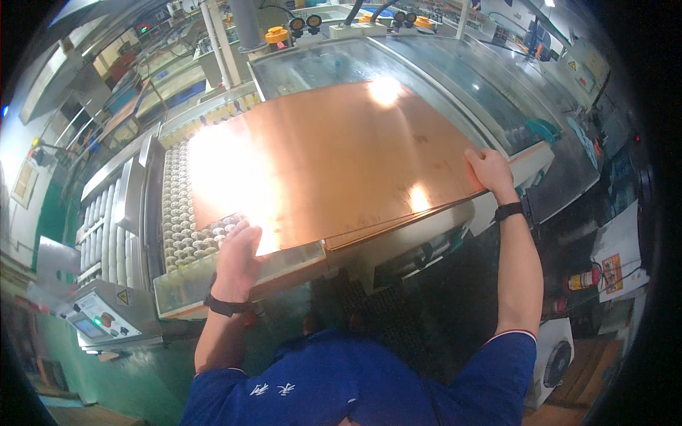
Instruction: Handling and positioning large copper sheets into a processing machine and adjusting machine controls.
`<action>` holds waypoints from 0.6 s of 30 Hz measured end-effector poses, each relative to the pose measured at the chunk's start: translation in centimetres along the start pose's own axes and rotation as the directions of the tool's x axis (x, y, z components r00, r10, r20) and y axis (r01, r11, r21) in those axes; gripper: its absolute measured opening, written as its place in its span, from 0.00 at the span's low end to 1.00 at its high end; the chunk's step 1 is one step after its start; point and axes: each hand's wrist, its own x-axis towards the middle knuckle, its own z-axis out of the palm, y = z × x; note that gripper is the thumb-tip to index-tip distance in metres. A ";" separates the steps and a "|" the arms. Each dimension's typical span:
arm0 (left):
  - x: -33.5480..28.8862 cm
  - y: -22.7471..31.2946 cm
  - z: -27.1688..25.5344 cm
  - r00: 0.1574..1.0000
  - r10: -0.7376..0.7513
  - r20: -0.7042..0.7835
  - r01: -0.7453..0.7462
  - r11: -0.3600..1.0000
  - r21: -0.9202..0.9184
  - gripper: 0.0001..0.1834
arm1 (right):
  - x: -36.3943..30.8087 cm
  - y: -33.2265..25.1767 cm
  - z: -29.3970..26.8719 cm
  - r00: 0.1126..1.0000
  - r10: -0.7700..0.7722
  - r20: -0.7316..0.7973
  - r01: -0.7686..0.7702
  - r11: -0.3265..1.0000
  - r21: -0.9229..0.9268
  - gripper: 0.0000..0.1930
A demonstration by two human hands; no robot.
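Observation:
A large, shiny copper sheet (334,163) spans the wet machine bed in front of me, with glare whitening its left part. Beneath its near right edge shows the edge of another copper sheet (376,235), slightly offset. My right hand (490,172) grips the right end of the top sheet, thumb on top and fingers curled underneath. At the near left corner, my left hand (238,259) is closed on the sheet's near edge; its fingertips are partly lost in glare. Beside that hand lie rows of small conveyor rollers (179,206), partly covered by the copper.
Clear machine covers (312,67) lie behind the sheet. At left stand a roller section (106,220) and a control box (103,316) with a small screen. Orange-capped fittings (277,35) and gauges rise at the back. A fan unit (558,362) stands at lower right.

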 end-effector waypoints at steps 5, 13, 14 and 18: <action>0.7 -2.0 -1.2 0.991 0.117 0.060 -0.123 0.987 0.106 0.11 | 0.4 -0.1 -0.1 1.000 -0.017 -0.019 0.017 1.000 -0.016 0.35; -2.1 2.5 6.1 0.995 -0.088 -0.053 0.079 0.985 -0.153 0.09 | 0.5 0.1 0.6 0.998 -0.058 -0.038 0.057 0.998 -0.031 0.34; -2.2 2.5 6.0 0.994 -0.072 -0.083 0.058 0.986 -0.158 0.09 | 0.1 -0.5 0.6 0.996 -0.069 -0.054 0.068 0.997 -0.031 0.34; -2.3 1.7 4.5 0.996 -0.051 -0.078 0.047 0.998 -0.048 0.06 | 0.1 -0.2 0.3 0.998 -0.052 -0.033 0.051 0.999 -0.007 0.33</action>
